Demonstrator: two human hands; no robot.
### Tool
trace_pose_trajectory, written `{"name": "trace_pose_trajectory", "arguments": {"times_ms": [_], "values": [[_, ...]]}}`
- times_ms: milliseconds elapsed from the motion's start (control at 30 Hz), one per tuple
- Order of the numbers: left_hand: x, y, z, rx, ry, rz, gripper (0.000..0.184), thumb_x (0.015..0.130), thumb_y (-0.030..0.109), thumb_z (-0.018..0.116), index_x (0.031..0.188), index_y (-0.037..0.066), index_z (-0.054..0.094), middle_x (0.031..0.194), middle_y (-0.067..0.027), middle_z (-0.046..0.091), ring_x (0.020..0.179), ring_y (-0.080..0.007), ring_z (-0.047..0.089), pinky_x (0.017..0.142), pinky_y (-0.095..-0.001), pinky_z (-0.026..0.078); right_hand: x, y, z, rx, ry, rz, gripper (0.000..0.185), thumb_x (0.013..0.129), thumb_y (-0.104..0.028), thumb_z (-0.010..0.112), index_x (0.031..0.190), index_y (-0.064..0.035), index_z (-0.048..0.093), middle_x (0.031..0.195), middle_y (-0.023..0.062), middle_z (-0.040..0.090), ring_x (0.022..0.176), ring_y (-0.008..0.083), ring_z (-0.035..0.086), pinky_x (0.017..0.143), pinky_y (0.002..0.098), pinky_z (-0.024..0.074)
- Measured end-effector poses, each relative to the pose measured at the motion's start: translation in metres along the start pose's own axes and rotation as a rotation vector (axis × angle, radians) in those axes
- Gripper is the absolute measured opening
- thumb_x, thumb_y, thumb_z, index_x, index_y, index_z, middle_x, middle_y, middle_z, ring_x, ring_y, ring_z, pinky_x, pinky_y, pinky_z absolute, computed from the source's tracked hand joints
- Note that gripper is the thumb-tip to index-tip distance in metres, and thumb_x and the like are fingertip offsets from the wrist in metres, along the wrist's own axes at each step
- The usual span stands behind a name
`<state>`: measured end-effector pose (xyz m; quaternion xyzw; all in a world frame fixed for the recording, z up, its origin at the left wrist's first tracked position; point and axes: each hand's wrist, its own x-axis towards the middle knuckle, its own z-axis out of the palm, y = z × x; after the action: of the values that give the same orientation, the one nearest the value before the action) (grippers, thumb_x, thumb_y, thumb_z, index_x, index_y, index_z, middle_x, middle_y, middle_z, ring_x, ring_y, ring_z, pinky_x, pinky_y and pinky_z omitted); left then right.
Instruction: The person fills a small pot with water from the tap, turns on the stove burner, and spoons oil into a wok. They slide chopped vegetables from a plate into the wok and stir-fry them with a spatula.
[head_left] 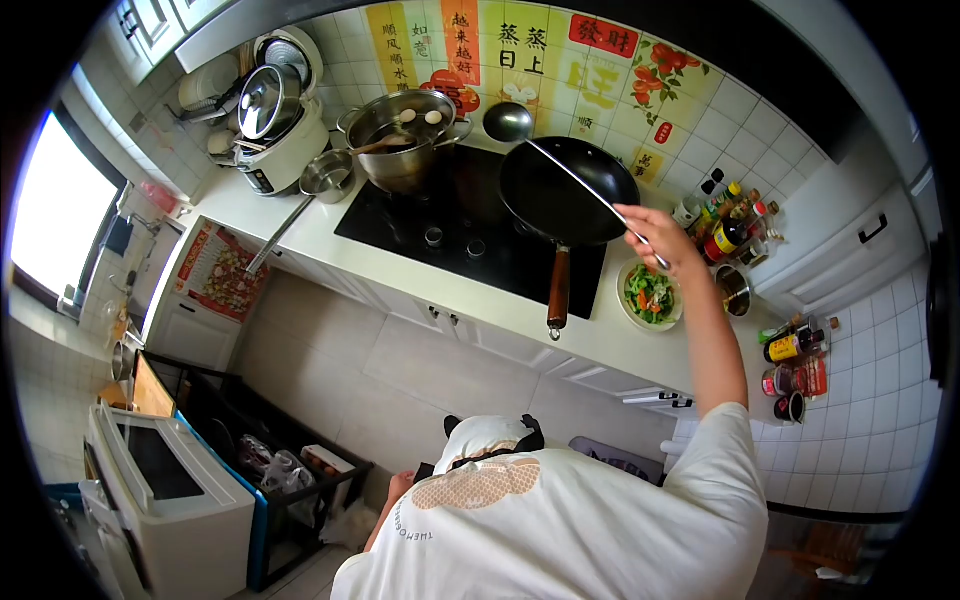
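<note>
My right hand (660, 238) is closed around the handle of a metal ladle (508, 122), whose bowl hangs over the back of the cooktop, left of the wok's rim. Below the ladle handle, the black wok (570, 190) sits on the black cooktop (455, 215), its wooden handle pointing towards me. Near my right forearm stands a plate of green vegetables with orange pieces (650, 296). Low beside my body, my left hand (400, 486) is partly visible next to a small dark object; its fingers are too small and hidden to read.
A steel pot (402, 142) with eggs and a wooden utensil stands on the cooktop's left. Beside it are a small saucepan (327, 176) and a white cooker (285, 150). Bottles (728, 238) line the right counter. A dark rack (290, 470) stands on the floor at left.
</note>
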<state>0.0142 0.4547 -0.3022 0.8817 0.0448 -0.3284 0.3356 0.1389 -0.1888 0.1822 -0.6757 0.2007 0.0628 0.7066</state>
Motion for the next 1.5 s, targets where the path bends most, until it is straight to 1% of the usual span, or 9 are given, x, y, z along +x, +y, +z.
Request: {"name": "trace_pose_trajectory", "arguments": {"times_ms": [200,367,500,567,633,767,1100,1300,1500], "values": [[0.001,0.010,-0.015,0.052,0.107,0.026,0.035,0.068,0.014,0.061,0.102,0.004,0.062,0.087,-0.0189,0.063,0.079,-0.0282,0.063,0.071,-0.0332,0.049,0.117,-0.010,0.076,-0.461,0.146,-0.340,0.037,0.086,-0.012,0.049,0.122,-0.0075,0.048,0.061,0.0005,0.049,0.045,0.0037,0.041,0.036,0.0183,0.0329],[-0.017,0.015,-0.024,-0.146,0.063,-0.108,0.035,0.070,0.017,0.063,0.102,0.003,0.061,0.086,-0.0187,0.064,0.077,-0.0258,0.064,0.069,-0.0328,0.049,0.163,-0.005,0.131,-0.948,0.402,-0.791,0.036,0.077,-0.015,0.057,0.113,-0.0115,0.056,0.086,0.0159,0.062,0.076,0.0297,0.062,0.070,0.0389,0.0482],[-0.022,-0.008,-0.014,-0.199,0.053,-0.143,0.037,0.070,0.018,0.063,0.103,0.002,0.061,0.086,-0.0186,0.064,0.076,-0.0248,0.064,0.068,-0.0326,0.049,0.156,-0.011,0.152,-1.076,0.473,-0.552,0.033,0.076,-0.014,0.059,0.108,-0.0150,0.060,0.085,0.0172,0.062,0.080,0.0327,0.060,0.072,0.0403,0.0477],[-0.024,-0.018,-0.011,-0.205,0.041,-0.155,0.037,0.071,0.019,0.063,0.104,0.002,0.060,0.086,-0.0186,0.064,0.076,-0.0243,0.064,0.068,-0.0326,0.049,0.167,-0.004,0.143,-0.867,0.419,-0.587,0.036,0.076,-0.015,0.059,0.112,-0.0150,0.057,0.080,0.0158,0.063,0.070,0.0259,0.062,0.068,0.0349,0.0483],[-0.022,-0.024,-0.013,-0.204,0.030,-0.160,0.038,0.071,0.020,0.063,0.104,0.002,0.060,0.086,-0.0186,0.064,0.076,-0.0238,0.064,0.067,-0.0325,0.049,0.151,-0.012,0.135,-0.484,0.247,-0.307,0.036,0.082,-0.013,0.056,0.118,-0.0081,0.053,0.060,0.0016,0.054,0.047,0.0057,0.047,0.038,0.0212,0.0365],[-0.013,-0.034,-0.019,-0.179,-0.001,-0.154,0.039,0.072,0.021,0.063,0.105,0.001,0.060,0.086,-0.0186,0.064,0.075,-0.0228,0.064,0.066,-0.0324,0.049,0.090,-0.005,0.088,0.000,0.105,-0.255,0.041,0.086,-0.012,0.050,0.126,-0.0047,0.042,0.064,-0.0009,0.048,0.042,0.0025,0.038,0.033,0.0158,0.0295],[0.044,0.001,-0.030,-0.004,0.001,0.010,0.042,0.074,0.019,0.061,0.108,-0.003,0.056,0.082,-0.0180,0.065,0.070,-0.0197,0.064,0.062,-0.0306,0.050,0.034,0.084,-0.006,-0.438,0.491,-0.033,0.037,0.084,-0.010,0.053,0.120,-0.0061,0.050,0.057,-0.0009,0.048,0.039,0.0054,0.039,0.032,0.0213,0.0296],[-0.007,0.134,-0.088,-0.354,-0.072,-0.112,0.043,0.074,0.010,0.056,0.113,-0.009,0.050,0.069,-0.0131,0.062,0.062,-0.0164,0.060,0.056,-0.0254,0.048,0.052,0.107,-0.013,-0.771,0.608,-0.119,0.031,0.082,-0.010,0.056,0.113,-0.0093,0.058,0.057,0.0010,0.054,0.046,0.0075,0.046,0.044,0.0239,0.0394],[0.016,0.051,-0.045,-0.387,-0.115,-0.139,0.041,0.074,0.016,0.059,0.109,-0.005,0.055,0.079,-0.0155,0.064,0.070,-0.0197,0.062,0.064,-0.0289,0.049,0.040,0.125,-0.021,-0.930,0.501,-0.227,0.029,0.081,-0.010,0.056,0.110,-0.0100,0.060,0.061,0.0043,0.057,0.049,0.0091,0.049,0.048,0.0265,0.0421]]}}
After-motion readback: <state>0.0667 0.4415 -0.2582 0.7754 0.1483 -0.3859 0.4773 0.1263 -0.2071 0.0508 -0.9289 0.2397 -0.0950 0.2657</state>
